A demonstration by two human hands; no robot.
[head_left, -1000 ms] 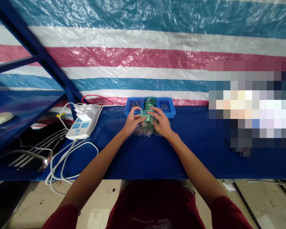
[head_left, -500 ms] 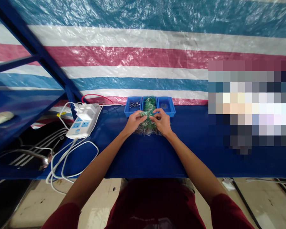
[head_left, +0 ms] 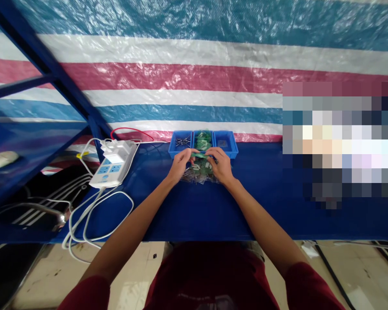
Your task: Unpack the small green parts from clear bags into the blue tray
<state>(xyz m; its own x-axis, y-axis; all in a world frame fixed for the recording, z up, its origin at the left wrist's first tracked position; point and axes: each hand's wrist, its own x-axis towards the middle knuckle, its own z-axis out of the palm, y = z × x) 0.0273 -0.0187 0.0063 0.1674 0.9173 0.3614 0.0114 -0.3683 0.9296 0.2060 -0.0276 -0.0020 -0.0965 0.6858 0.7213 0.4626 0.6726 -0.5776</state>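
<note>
Green packet (head_left: 199, 155) is spanning the gap between both hands, just on the near side of the tray row, showing as a thin strip; its contents aren't readable. Step in hand looks like two-handed working of the packet; can't tell folding from flattening. Next move would call for an even, light pinch at both ends.

Left hand (head_left: 180, 164), at 8 o'clock from the packet: fingers nearly closed, pinching one end. Right hand (head_left: 221, 165), at 4 o'clock: fingers nearly closed too, gripping the other end; exact finger contact is partly hidden.

At 6 o'clock, a pile of clear bags (head_left: 198, 177) is lying on the desk (head_left: 197, 215). Blue trays (head_left: 230, 155) are standing side by side beyond: metal pieces (head_left: 183, 141) at 11, more green packets (head_left: 203, 140) at 12. Power strip (head_left: 106, 175) is sitting well apart at 9.
</note>
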